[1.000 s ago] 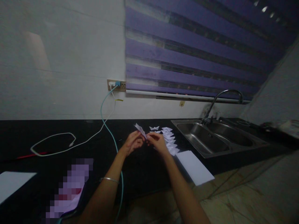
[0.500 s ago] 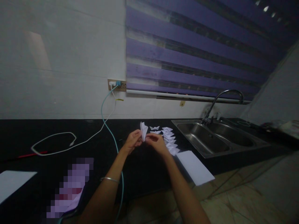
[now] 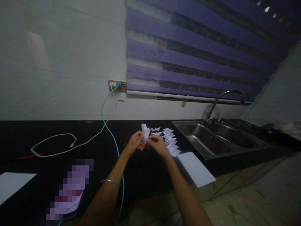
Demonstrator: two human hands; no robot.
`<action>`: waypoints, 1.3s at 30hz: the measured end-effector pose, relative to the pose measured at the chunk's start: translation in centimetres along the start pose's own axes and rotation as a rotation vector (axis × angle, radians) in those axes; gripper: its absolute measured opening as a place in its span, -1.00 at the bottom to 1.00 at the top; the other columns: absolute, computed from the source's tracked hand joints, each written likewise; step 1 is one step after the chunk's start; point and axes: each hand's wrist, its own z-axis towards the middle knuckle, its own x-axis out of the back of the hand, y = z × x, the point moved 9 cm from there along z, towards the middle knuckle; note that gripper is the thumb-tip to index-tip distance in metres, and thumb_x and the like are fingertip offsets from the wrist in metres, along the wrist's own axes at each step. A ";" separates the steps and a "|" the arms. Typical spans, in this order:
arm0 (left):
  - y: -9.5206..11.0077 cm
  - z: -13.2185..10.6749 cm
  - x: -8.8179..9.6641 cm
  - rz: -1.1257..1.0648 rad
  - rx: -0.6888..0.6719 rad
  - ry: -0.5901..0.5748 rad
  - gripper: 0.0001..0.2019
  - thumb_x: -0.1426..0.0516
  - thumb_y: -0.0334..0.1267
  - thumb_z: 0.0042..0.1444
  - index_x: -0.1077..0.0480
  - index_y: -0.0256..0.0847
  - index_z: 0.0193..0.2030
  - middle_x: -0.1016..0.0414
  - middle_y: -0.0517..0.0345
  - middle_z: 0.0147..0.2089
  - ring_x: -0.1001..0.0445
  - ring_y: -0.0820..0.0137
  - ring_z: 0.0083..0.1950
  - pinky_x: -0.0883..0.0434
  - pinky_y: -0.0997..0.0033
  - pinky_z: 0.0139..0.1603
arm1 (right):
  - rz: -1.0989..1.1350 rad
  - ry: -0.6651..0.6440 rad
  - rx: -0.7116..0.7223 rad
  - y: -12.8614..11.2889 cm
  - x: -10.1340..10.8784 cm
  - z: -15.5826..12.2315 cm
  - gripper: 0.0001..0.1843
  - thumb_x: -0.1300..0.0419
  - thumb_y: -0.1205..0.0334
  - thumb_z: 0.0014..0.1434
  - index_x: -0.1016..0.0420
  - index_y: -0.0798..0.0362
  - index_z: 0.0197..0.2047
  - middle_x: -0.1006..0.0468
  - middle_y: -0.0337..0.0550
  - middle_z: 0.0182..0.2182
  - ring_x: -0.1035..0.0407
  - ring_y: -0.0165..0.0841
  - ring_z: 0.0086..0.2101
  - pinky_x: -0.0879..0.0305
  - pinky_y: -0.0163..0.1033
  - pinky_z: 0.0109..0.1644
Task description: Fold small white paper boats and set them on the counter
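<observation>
A small piece of folded white paper (image 3: 145, 130) is held upright between my two hands above the dark countertop (image 3: 145, 175). My left hand (image 3: 136, 141) pinches its left side with thumb and fingers. On the right side, the fingertips of my right hand (image 3: 157, 143) grip its lower edge. Just beyond and beside my right hand lie several folded paper boats (image 3: 169, 139), lined up in a row, with a couple more paper boats (image 3: 155, 129) to their left. A stack of white paper sheets (image 3: 196, 169) rests by my right forearm.
A double steel sink (image 3: 204, 138) with a curved faucet (image 3: 218, 100) is at the right. A teal cable (image 3: 113, 135) runs from the wall socket (image 3: 117, 85) past my left forearm. White cable (image 3: 54, 135), a red pen-like stick (image 3: 33, 156), a blurred-out device (image 3: 72, 188) and white paper (image 3: 14, 185) lie left.
The folded paper has turned slightly and its upper flaps look a little wider. Both hands stay in nearly the same place, with small finger shifts.
</observation>
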 end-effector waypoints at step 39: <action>-0.8 -0.4 -1.6 0.318 -0.057 -0.095 -0.58 -0.02 0.13 0.16 -0.35 -0.26 -0.26 -0.29 0.30 -0.66 -0.11 0.61 -0.78 -0.04 0.64 -0.79 | 0.201 -0.032 -0.137 2.5 -0.9 0.3 -0.48 -0.04 -0.19 0.17 -0.41 0.13 -0.46 -0.43 -0.21 -0.59 -0.34 -0.45 -0.58 -0.29 -0.34 -0.48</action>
